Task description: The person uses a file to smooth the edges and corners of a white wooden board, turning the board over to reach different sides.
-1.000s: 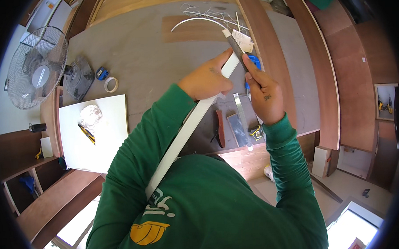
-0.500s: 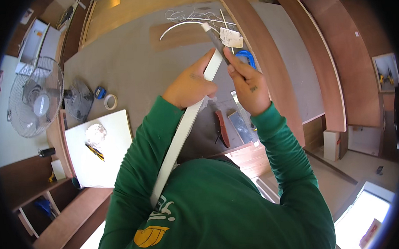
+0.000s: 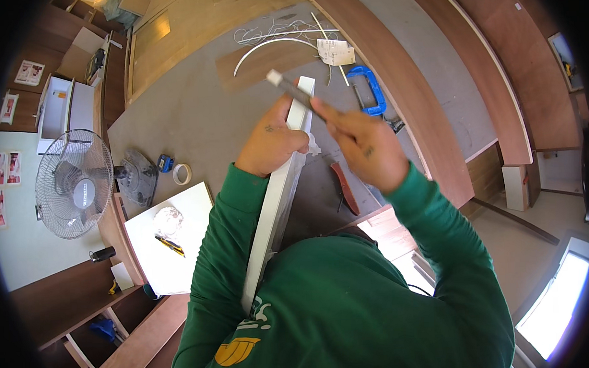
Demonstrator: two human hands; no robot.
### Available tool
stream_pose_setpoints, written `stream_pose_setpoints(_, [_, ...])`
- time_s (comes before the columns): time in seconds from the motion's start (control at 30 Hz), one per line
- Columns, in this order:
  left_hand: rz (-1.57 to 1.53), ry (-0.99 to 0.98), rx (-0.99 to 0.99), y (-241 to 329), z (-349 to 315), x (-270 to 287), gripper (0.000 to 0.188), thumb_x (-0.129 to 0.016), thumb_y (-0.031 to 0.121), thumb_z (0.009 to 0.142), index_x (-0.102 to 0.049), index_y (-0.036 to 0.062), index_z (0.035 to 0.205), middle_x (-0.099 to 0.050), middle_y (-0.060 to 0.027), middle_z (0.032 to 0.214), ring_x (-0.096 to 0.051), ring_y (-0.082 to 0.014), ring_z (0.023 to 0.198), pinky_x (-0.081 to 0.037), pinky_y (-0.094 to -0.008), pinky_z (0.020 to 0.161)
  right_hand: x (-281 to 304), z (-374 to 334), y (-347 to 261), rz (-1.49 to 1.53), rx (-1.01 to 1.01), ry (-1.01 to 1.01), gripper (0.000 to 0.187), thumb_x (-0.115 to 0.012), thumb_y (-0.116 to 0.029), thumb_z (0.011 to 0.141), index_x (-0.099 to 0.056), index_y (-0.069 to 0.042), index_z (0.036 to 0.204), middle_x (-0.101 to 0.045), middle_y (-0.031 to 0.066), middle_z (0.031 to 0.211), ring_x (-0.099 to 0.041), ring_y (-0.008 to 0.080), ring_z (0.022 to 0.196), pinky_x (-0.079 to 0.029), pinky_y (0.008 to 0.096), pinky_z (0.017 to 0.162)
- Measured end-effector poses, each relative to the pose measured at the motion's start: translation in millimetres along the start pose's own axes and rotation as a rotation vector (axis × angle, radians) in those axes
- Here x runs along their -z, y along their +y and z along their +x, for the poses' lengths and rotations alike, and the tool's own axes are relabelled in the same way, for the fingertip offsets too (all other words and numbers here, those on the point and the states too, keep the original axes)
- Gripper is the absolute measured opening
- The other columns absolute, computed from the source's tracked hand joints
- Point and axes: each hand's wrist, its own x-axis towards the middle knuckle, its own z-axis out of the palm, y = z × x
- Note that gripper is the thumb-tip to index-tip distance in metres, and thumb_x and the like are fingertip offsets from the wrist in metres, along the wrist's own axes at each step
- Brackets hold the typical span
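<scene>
My left hand [image 3: 267,143] is wrapped round the upper part of a long, narrow white board strip [image 3: 275,197]. The strip slants down against my front, and a clear film hangs crumpled along its right edge. In my right hand [image 3: 368,146] is a flat dark-grey file [image 3: 291,88] with a pale tip, slightly blurred. It crosses over the strip near its top end, pointing up and left; whether it touches the strip I cannot tell. A dark red, curved object [image 3: 345,189] lies on the grey work surface beneath my right forearm.
A blue clamp [image 3: 376,97], a paper tag [image 3: 335,51] and thin white strips lie beyond my hands. At the left are a fan [image 3: 74,185], a blue tape measure [image 3: 166,163], a tape roll [image 3: 182,174] and a yellow-black utility knife [image 3: 170,245] on a white panel [image 3: 158,273]. Brown boards [image 3: 395,83] stand right.
The file has swung from lying along the strip's end to crossing over it, up and left. My right hand has moved down and tilted; the left keeps its hold. The view has shifted.
</scene>
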Motion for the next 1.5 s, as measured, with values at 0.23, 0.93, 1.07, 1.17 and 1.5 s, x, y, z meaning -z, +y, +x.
stream_pose_setpoints(0.23, [-0.013,0.022,-0.005,-1.8,1.2,-6.4,0.098,-0.060,-0.001,0.073,-0.025,0.0080,0.165,-0.064,-0.0071,0.109,-0.061,-0.0135,0.080,-0.054,-0.0295,0.069,-2.6,5.4,11.9,0.020,0.009,0.054,0.046,-0.057,-0.004,0.098,-0.063,-0.016,0.142,-0.063,0.0185,0.084,-0.061,0.0317,0.072,-0.050,0.0394,0.068])
stream_pose_setpoints(0.93, [0.535,0.154,-0.317,2.7,1.6,-5.5,0.100,-0.061,0.001,0.073,-0.023,0.0106,0.165,-0.040,-0.0240,0.158,-0.061,-0.0327,0.121,-0.052,-0.0372,0.095,5.6,13.6,40.2,0.299,-0.181,0.148,0.041,-0.057,-0.012,0.104,-0.059,-0.009,0.145,-0.073,0.0130,0.120,-0.064,0.0139,0.094,-0.051,0.0314,0.086])
stream_pose_setpoints(1.07, [0.956,0.141,-0.430,16.3,3.1,-7.9,0.098,-0.062,0.006,0.073,-0.026,0.0125,0.164,-0.028,-0.0321,0.163,-0.050,-0.0491,0.133,-0.044,-0.0456,0.109,-1.4,-4.8,58.5,0.367,-0.229,0.190,0.041,-0.056,-0.013,0.104,-0.059,-0.007,0.144,-0.068,0.0188,0.134,-0.067,0.0176,0.112,-0.049,0.0297,0.098])
stream_pose_setpoints(1.17, [0.996,0.080,-0.261,31.6,-0.8,-16.9,0.094,-0.059,0.003,0.075,-0.029,0.0118,0.163,-0.030,-0.0289,0.164,-0.053,-0.0446,0.134,-0.051,-0.0404,0.100,-2.4,-12.4,61.8,0.465,-0.329,0.207,0.041,-0.056,-0.012,0.104,-0.058,-0.006,0.145,-0.065,0.0174,0.140,-0.064,0.0172,0.120,-0.046,0.0282,0.103])
stream_pose_setpoints(1.5, [1.144,0.213,-0.333,30.4,-51.5,-20.9,0.058,-0.063,0.007,0.089,-0.056,0.0070,0.146,-0.042,-0.0301,0.156,-0.064,-0.0426,0.117,-0.054,-0.0420,0.093,-3.0,-28.2,64.8,0.539,-0.366,0.198,0.043,-0.056,-0.012,0.105,-0.055,-0.005,0.147,-0.061,0.0165,0.145,-0.059,0.0176,0.127,-0.043,0.0282,0.107])
